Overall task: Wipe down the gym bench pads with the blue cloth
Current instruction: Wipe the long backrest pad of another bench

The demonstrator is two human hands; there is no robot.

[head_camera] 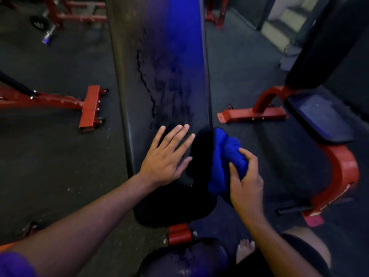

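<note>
A long black bench pad (159,76) runs away from me up the middle of the head view, its vinyl cracked and worn along the centre, with a blue sheen on its right side. My left hand (165,156) rests flat on the pad's near end, fingers spread. My right hand (246,182) grips the bunched blue cloth (223,162) at the pad's right edge, thumb and fingers curled round it. A smaller dark seat pad (183,258) shows at the bottom, past a red hinge (178,233).
Red bench frames stand on the dark rubber floor: one foot at the left (89,106), another at the right (251,113) under a second black bench (321,116). A barbell end (48,35) lies at the top left. My bare foot (245,250) is near the bottom.
</note>
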